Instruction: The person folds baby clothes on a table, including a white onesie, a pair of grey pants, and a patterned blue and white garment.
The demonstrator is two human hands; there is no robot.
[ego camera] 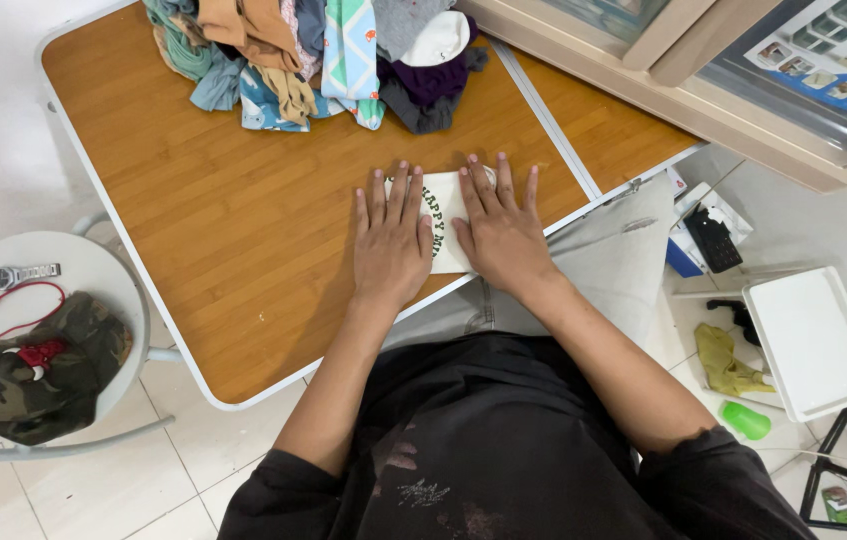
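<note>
Seen from above, a person in a dark, stained shirt leans over a wood-patterned folding worktop with a white metal rim. Both bare arms reach forward. The left hand lies flat, palm down, fingers stretched and close together. The right hand lies flat just beside it, fingers a little spread. Neither hand grips anything; both press on a small folded white cloth with dark printed lettering, which sits near the front edge of the worktop, right of its middle. The cloth shows only between and around the two hands.

The cloth looks thin, soft and light, likely to go limp and unfold if lifted by one corner. It would probably handle best pinched along its folded edges at both sides, or slid flat across the smooth surface, which looks slippery.

To the left, beside the worktop, a round white stool carries a camouflage cap and a silver wristwatch. To the right, on the floor, lie a white tray and a green plastic piece.

Farther off, at the back of the worktop, is a heap of mixed coloured clothes, well apart from the hands.
</note>
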